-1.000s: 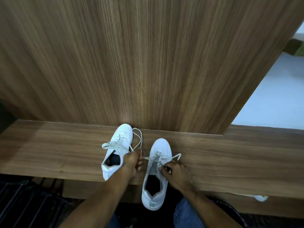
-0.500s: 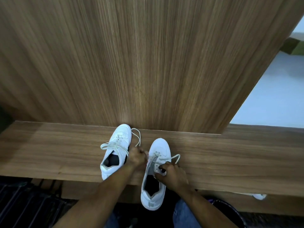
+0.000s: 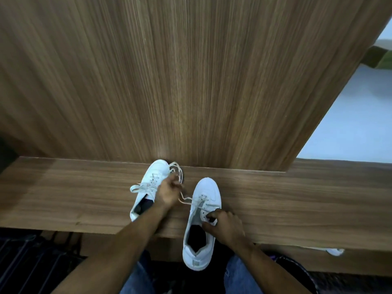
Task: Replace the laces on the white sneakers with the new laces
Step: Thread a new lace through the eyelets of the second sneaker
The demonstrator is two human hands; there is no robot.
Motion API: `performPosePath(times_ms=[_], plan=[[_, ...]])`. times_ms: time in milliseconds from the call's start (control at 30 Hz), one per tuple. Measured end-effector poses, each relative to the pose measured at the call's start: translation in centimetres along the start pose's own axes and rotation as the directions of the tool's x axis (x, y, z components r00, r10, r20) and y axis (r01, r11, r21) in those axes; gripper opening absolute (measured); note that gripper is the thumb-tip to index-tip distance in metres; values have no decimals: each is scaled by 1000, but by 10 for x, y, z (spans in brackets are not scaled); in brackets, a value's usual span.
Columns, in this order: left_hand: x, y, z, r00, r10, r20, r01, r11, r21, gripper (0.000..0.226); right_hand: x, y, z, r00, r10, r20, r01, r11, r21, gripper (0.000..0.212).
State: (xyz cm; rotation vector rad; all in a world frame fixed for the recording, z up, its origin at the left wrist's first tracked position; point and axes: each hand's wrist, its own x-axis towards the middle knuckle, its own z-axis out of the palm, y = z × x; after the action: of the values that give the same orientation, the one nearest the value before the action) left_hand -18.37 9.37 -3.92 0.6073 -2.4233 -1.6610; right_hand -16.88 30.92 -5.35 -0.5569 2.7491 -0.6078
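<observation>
Lace (image 3: 186,198) mid-unthreading: left hand (image 3: 167,193) pinching it, right hand (image 3: 224,224) gripping sneaker (image 3: 201,221). Next: pull free of lower eyelets.

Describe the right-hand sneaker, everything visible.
The right-hand sneaker is a white low-top, smooth like leather, upright on the wooden shelf, toe toward the back panel, heel overhanging the near edge. Dark inside. Its lace threads only the eyelets nearest the toe; the rest are empty. The left hand pulls the lace leftward; the right hand grips the eyelet side.

Left hand (image 3: 167,193) reaches forward, fingers curled; right hand (image 3: 226,224) sits nearer, fingers pinched.
</observation>
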Motion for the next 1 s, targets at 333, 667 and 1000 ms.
performPosePath(times_ms=[333, 667, 1000], plan=[[-15, -16, 28, 991, -68, 116, 7, 886, 464, 15, 0, 1, -2, 999, 10, 36, -11, 1000, 25, 40], [13, 15, -2, 960, -278, -14, 263, 921, -287, 22, -2, -1, -4, 1000, 23, 10, -23, 999, 39, 41], [4, 1, 32, 963, -109, 248, -126, 628, 768, 41, -3, -2, -8, 998, 49, 51, -51, 998, 41, 42]])
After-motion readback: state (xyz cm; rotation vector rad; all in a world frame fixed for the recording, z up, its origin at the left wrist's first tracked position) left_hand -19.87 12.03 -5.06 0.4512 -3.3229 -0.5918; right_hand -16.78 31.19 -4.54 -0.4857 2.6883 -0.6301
